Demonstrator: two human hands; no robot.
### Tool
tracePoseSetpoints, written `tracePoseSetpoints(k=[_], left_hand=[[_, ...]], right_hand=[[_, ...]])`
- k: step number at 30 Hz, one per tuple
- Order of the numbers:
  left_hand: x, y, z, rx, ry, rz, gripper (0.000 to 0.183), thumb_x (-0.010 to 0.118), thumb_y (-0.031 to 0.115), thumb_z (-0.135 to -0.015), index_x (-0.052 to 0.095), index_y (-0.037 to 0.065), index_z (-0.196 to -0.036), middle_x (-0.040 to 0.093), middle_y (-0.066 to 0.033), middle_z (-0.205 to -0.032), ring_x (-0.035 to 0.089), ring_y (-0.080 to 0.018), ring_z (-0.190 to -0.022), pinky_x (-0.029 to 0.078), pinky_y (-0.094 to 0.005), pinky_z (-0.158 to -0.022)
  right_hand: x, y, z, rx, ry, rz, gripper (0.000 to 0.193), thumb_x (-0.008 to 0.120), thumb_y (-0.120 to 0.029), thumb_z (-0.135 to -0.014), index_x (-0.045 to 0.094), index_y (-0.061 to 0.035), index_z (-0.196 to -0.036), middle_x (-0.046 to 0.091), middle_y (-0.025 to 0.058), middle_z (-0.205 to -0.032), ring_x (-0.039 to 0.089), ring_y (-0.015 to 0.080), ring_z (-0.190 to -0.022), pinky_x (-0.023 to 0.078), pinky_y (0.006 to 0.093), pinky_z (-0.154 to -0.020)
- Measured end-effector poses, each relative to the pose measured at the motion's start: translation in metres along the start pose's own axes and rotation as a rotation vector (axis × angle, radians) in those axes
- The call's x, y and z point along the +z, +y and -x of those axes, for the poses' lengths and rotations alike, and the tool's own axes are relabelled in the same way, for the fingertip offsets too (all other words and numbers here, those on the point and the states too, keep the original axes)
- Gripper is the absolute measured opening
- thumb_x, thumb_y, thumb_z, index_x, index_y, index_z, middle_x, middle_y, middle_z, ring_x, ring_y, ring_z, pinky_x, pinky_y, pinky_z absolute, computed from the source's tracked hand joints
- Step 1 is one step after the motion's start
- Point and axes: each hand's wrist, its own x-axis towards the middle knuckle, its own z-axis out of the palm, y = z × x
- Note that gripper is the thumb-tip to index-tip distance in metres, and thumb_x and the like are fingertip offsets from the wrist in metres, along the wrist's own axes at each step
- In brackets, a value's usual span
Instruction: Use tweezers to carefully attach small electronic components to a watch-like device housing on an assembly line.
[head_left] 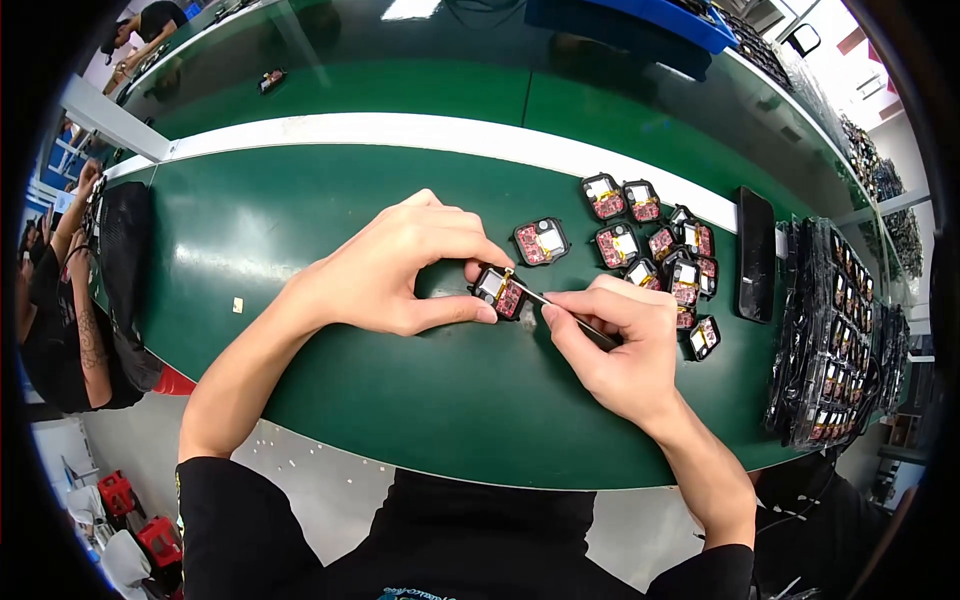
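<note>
Between the thumb and fingers of my left hand is a small black electronic device housing, open-faced, with a red circuit board, a silvery part and a yellow strip inside. My right hand grips a pair of dark tweezers like a pen. Their thin metal tip reaches the right edge of the housing, near the yellow strip. Just beyond my left fingertips lies a similar open housing on the green table. To the right, past my right hand, several more such housings lie in a loose cluster, some overlapping.
A black phone-like slab lies on the right of the green table. Beside it stand stacked trays filled with similar parts. A white rail crosses behind, with a blue bin beyond it. Another person works at the left.
</note>
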Motion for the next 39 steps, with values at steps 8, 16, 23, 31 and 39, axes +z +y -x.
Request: tracePoseSetpoints(k=[8,16,23,31,39], left_hand=[[0.0,-0.001,-0.001,-0.031,-0.027,0.008,0.046,0.097,0.018,-0.082,0.082,0.007,-0.124,0.074,-0.0029,-0.089,0.071,-0.0196,-0.086,0.041,-0.036,-0.087],[0.001,0.005,0.0,-0.067,0.025,0.028,0.046,0.096,0.02,-0.082,0.081,0.01,-0.125,0.072,-0.0004,-0.088,0.062,-0.018,-0.077,0.042,-0.0346,-0.083],[0.002,0.001,-0.001,-0.023,0.017,-0.007,0.042,0.095,0.021,-0.084,0.081,0.011,-0.122,0.07,0.0012,-0.087,0.059,-0.0166,-0.075,0.041,-0.034,-0.08],[0.001,0.002,-0.002,-0.022,0.016,-0.023,0.04,0.095,0.021,-0.084,0.081,0.011,-0.121,0.07,0.0004,-0.086,0.062,-0.0173,-0.077,0.041,-0.0339,-0.079],[-0.009,-0.009,0.002,-0.079,-0.061,0.092,0.047,0.097,0.018,-0.081,0.082,0.011,-0.125,0.072,-0.0007,-0.091,0.049,-0.0181,-0.073,0.04,-0.0341,-0.081]], right_hand=[[0.003,0.004,0.001,0.025,-0.015,0.016,0.011,0.086,0.002,-0.089,0.087,-0.0001,-0.1,0.059,-0.0008,-0.063,0.046,0.0032,-0.053,0.029,0.0266,-0.049],[0.004,0.003,0.001,-0.034,0.022,0.056,0.012,0.086,0.003,-0.087,0.085,0.0008,-0.098,0.06,0.0026,-0.064,0.052,0.0091,-0.048,0.035,0.029,-0.044],[0.004,0.002,0.003,-0.182,0.067,0.205,0.02,0.088,0.004,-0.083,0.084,-0.0003,-0.103,0.058,0.0005,-0.07,0.048,0.0091,-0.047,0.034,0.0303,-0.043],[0.007,0.004,0.0,-0.248,0.052,0.252,0.019,0.087,0.005,-0.085,0.084,-0.0008,-0.103,0.059,0.0027,-0.072,0.052,0.013,-0.05,0.039,0.0322,-0.046],[0.004,0.005,-0.003,-0.077,-0.009,0.03,0.015,0.086,0.005,-0.089,0.086,0.0024,-0.104,0.063,0.0054,-0.066,0.055,0.011,-0.053,0.038,0.03,-0.049]])
